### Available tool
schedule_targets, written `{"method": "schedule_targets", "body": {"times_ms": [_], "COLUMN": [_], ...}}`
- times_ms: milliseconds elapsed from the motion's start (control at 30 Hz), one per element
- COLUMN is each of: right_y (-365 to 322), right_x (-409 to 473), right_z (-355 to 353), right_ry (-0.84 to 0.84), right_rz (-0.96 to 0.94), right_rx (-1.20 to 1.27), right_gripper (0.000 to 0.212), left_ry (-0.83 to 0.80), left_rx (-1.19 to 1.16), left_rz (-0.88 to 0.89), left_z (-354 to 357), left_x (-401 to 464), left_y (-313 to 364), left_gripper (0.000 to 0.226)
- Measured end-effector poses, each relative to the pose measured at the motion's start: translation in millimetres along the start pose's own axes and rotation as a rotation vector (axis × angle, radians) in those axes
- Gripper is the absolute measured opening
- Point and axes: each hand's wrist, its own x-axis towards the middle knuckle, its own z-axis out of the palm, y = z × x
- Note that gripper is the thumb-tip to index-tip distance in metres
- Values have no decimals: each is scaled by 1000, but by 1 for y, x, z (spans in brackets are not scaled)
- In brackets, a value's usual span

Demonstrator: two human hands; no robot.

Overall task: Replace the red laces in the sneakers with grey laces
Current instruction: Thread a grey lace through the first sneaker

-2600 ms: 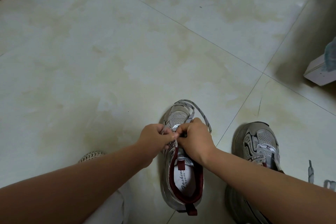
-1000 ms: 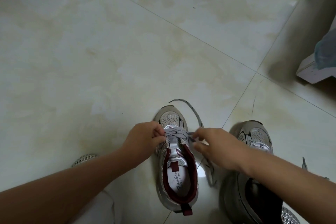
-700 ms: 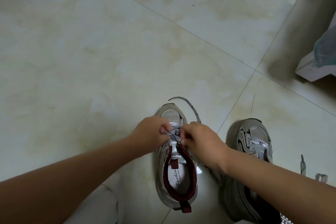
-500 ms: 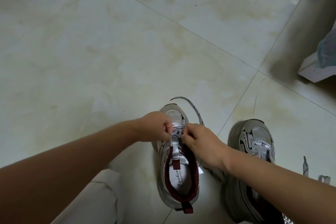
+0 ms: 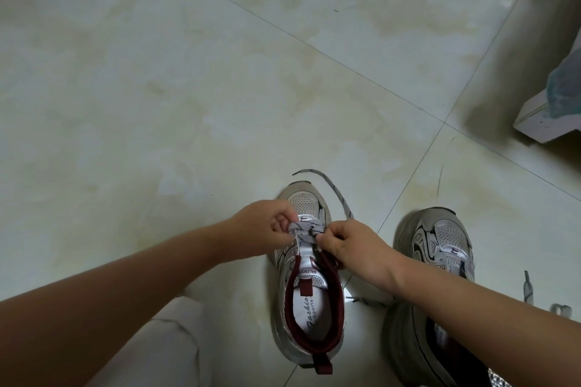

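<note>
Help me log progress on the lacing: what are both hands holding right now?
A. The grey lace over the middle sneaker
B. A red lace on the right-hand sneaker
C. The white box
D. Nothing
A: the left hand and right hand each pinch the grey lace across the middle sneaker.

Sneaker (image 5: pixel 309 317), lower ctr: insole (image 5: pixel 309 313) reads "Fashion Sports"; tongue label (image 5: pixel 307 272) reads "BALENCI…", rest cut off.

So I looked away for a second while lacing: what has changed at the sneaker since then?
The right hand moved back in from the side and pinches the grey lace near the left hand, which stayed gripping it. Both sneakers stayed put.
</note>
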Motion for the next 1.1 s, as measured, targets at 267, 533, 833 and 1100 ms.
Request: {"method": "schedule_targets", "body": {"times_ms": [267,533,833,1100], "right_y": [1,-6,-8,-12], "right_x": [2,4,9,7], "right_z": [0,2,3,6], "right_ry": [-18,-12,-8,12], "right_rz": [14,19,54,27], "right_rx": [31,31,51,43], "right_gripper": [29,34,37,39], "left_ry": [103,377,322,566], "left_rx": [237,512,212,847], "left_rz": [61,286,202,502], "left_z": [-6,15,10,10], "left_x": [8,5,0,2], "left_y": [0,4,-11,-10], "left_gripper": [8,18,15,5]}}
